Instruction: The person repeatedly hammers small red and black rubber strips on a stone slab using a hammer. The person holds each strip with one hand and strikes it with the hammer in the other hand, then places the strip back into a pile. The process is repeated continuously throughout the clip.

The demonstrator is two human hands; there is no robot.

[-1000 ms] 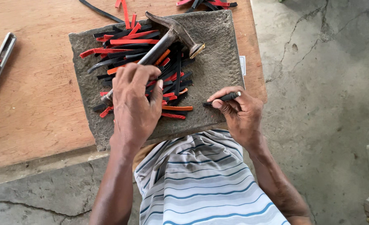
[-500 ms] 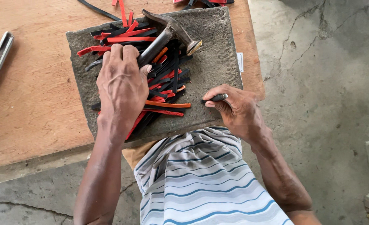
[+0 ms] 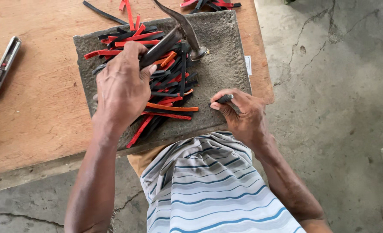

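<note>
As I look down from the head camera, I find my left hand (image 3: 122, 88) wrapped around the handle of a hammer (image 3: 174, 36), its grip closed tight on the shaft. The hammer's metal head rests with its face down on a grey stone slab (image 3: 226, 56), just beside the pile. The handle slants up and right from my fist, over a heap of red and black strips (image 3: 165, 92) that lies on the left half of the slab. My right hand (image 3: 243, 114) sits at the slab's near right edge; its grip is narrow, thumb and forefinger pinched on a short dark piece (image 3: 224, 99), the end of which pokes out to the left. That piece touches the slab, apart from the heap. The slab lies on a wooden counter (image 3: 40, 116). A folding utility knife (image 3: 2, 68) rests on the counter, well apart to the far left. More strips lie beyond the slab at the counter's far edge. A striped shirt (image 3: 208, 190) fills the lower centre, with cracked concrete floor (image 3: 329, 86) to the right.
</note>
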